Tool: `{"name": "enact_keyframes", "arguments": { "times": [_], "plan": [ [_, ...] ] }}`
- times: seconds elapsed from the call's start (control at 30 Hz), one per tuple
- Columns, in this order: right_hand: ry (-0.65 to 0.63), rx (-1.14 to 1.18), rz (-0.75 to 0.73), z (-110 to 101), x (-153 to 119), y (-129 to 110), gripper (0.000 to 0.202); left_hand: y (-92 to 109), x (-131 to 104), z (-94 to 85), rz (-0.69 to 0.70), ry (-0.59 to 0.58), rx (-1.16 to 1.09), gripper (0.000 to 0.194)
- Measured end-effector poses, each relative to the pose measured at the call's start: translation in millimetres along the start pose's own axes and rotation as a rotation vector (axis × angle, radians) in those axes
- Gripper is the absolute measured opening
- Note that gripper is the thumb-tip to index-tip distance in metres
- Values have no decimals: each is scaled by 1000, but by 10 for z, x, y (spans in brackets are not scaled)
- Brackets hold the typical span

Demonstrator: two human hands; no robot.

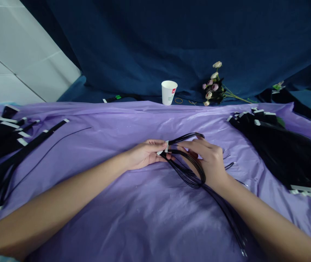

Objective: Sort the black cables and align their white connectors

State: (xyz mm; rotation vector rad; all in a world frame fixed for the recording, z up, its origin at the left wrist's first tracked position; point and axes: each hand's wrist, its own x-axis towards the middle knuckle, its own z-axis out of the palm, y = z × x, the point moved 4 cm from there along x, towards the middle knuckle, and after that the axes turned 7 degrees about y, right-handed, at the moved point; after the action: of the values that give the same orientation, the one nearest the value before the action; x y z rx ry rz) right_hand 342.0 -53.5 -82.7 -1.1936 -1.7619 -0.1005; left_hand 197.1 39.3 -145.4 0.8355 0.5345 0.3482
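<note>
Dark blue cloth [155,43] hung across back, loose vertical folds, some creasing low down. Upper left: pale grey-white panels [21,54], smooth, dark seam lines running diagonally, soft light streaks on surface. Work surface in front: purple sheet [112,123], shiny, wrinkled, far edge bunched just before blue cloth. Light dim, cool; soft sheen on sheet, brighter toward far side, darker near. Upper right corner very dark. No light source in frame. Floor material can't tell.
</note>
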Motion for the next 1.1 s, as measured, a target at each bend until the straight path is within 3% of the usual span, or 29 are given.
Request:
{"name": "enact_keyframes", "arguments": {
  "times": [0.13,0.57,0.7,0.8,1.0,1.1],
  "plan": [
    [52,44,42,36,-7,-4,10,3,-9,24,-2,6,15,20],
    [-6,59,7,58,-23,21,10,-4,-25,27,-24,7,15,22],
    [-20,67,7,12,-21,64,24,14,-13,20,-4,7,-33,21],
    [50,2,11,-60,1,75,31,20,2,-2,-18,56,-104,17],
    [249,-236,-74,-176,45,-6,17,30,-10,-8,-34,143,-145,15],
    [243,-218,-93,-182,27,-29,10,38,-23,-8,-20,176,-153,12]
  ]
}}
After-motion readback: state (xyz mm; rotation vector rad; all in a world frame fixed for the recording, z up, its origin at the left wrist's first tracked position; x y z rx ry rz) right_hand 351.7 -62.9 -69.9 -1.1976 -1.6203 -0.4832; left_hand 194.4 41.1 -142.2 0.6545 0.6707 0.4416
